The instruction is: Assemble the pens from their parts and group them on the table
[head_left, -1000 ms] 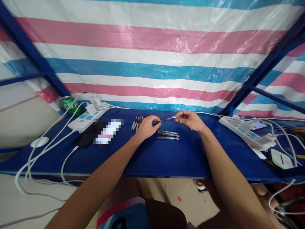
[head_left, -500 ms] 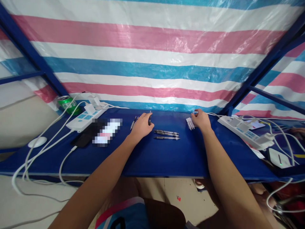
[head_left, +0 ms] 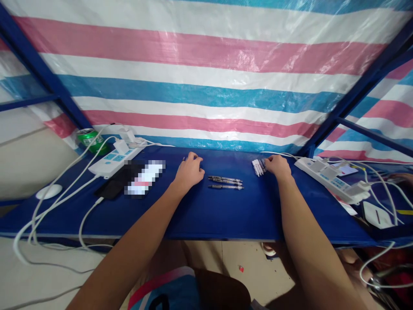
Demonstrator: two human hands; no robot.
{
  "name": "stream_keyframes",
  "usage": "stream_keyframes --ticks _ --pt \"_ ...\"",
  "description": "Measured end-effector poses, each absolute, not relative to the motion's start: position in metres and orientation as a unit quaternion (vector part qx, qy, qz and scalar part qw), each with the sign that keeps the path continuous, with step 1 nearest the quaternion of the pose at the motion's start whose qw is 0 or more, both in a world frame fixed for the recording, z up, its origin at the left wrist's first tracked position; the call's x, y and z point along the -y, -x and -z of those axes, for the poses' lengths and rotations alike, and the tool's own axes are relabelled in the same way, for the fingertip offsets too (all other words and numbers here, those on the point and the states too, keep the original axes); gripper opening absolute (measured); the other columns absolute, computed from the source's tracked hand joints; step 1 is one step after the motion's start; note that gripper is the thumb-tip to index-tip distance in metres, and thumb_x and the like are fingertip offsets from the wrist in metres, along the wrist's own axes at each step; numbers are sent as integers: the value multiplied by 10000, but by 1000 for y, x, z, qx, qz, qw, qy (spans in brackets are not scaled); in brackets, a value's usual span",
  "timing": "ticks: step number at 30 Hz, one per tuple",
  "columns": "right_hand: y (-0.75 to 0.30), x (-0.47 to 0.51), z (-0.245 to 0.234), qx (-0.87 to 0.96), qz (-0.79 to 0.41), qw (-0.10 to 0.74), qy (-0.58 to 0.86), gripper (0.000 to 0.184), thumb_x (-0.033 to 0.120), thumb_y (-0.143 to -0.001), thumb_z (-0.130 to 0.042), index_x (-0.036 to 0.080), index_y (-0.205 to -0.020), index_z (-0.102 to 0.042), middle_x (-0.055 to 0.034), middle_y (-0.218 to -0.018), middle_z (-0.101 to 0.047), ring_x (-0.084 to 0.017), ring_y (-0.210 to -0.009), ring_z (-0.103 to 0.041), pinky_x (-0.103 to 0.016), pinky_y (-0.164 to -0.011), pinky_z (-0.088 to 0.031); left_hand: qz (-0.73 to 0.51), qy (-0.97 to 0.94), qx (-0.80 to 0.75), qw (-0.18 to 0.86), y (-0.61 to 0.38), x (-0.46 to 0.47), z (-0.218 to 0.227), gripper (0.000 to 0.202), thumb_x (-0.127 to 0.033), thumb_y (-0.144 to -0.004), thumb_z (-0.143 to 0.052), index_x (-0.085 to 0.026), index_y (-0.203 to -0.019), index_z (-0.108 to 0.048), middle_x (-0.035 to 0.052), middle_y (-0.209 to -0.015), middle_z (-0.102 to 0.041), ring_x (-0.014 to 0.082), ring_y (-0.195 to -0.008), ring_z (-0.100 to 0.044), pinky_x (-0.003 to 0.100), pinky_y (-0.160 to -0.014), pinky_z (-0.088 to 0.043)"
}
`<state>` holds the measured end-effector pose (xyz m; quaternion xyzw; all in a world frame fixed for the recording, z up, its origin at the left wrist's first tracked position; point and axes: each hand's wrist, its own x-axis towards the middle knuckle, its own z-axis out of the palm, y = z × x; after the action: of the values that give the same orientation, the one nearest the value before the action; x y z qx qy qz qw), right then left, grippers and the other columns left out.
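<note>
On the blue counter point(head_left: 222, 215), the left hand point(head_left: 190, 170) curls its fingers point(head_left: 194, 160), hiding whether they hold anything. The right hand point(head_left: 278, 167) touches white-tipped pens point(head_left: 257, 167); parallel pens point(head_left: 226, 183) lie between, within both hands' reach.

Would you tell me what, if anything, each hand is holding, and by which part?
It cannot be told: the left hand hides its palm side; the right hand touches small white pieces.

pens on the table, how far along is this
Done: three pens lie side by side on the blue table. In hand: the right hand is at a small bunch of white pieces, and the left hand rests apart from them. Left: those pieces, though how much else remains cannot be told.
</note>
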<state>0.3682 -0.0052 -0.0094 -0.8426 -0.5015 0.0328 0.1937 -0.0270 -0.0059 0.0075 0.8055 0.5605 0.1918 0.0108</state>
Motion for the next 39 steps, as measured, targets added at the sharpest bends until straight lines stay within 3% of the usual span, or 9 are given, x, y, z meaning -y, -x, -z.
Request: stream_keyframes --ticks 3,6,9,12,16,23,31,36,39 --pt "-367 6 9 497 -28 198 845 332 426 -891 -644 187 -1030 -827 -205 -1020 -777 -361 -1000 -731 -449 -864 -547 -187 -801 -568 6 28 7 -11 399 -175 -894 -641 -182 -1284 -724 160 -1361 -550 320 -1036 -700 482 -1012 -527" --pt "-363 6 8 492 -1 213 844 367 438 -907 -644 156 -1068 -814 -224 -1030 -774 -372 -1021 -731 -445 -877 -544 -230 -804 -548 3 25 10 -14 349 -211 -929 -644 -190 -1265 -736 156 -1357 -568 338 -1110 -670 504 -1048 -496" --pt "-355 3 6 506 21 229 831 396 452 -938 -621 144 -1116 -795 -232 -1042 -773 -379 -1043 -728 -440 -884 -541 -272 -855 -440 43 15 16 -16 305 -356 -1000 -620 -228 -1244 -750 121 -1328 -655 337 -1234 -611 505 -1109 -453" --pt "-345 0 5 541 15 243 805 385 458 -962 -603 164 -1135 -781 -197 -1016 -783 -357 -1038 -730 -418 -885 -536 -239 -912 -302 140 3 24 -14 326 -455 -1003 -649 -271 -1248 -761 81 -1253 -744 308 -1276 -608 462 -1114 -458" --pt "-330 0 2 578 6 264 772 336 447 -972 -602 187 -1094 -777 -151 -985 -797 -322 -973 -737 -384 -856 -525 -229 -922 -231 210 -8 32 -12 224 -389 -974 -715 -295 -1157 -800 57 -1188 -786 261 -1136 -700 403 -1039 -510" --pt "-303 5 -3 642 -23 318 697 354 491 -982 -582 197 -983 -779 -117 -872 -787 -278 -829 -718 -359 -786 -519 -280 -889 -256 255 -9 30 -12 187 -352 -931 -762 -267 -1086 -822 59 -1078 -805 234 -996 -757 361 -935 -573" --pt "-276 20 -15 744 -173 352 541 393 591 -966 -620 237 -969 -789 -63 -901 -793 -245 -764 -685 -369 -733 -520 -322 -850 -317 272 -8 24 -7 193 -202 -933 -707 -249 -1094 -802 45 -1144 -805 223 -1070 -757 372 -1007 -586" --pt "-258 28 -20 769 -330 343 426 374 607 -918 -700 278 -1064 -803 -32 -1074 -800 -248 -958 -716 -372 -853 -551 -364 -826 -342 262 -7 21 -5 305 -243 -940 -724 -214 -1243 -731 79 -1215 -776 220 -1095 -747 374 -1012 -591" --pt "-256 27 -18 753 -380 346 411 376 609 -903 -722 247 -977 -792 -42 -951 -788 -221 -871 -702 -364 -828 -555 -370 -827 -355 231 -4 18 -6 296 -270 -934 -739 -208 -1222 -728 83 -1189 -767 217 -1051 -744 357 -954 -601"
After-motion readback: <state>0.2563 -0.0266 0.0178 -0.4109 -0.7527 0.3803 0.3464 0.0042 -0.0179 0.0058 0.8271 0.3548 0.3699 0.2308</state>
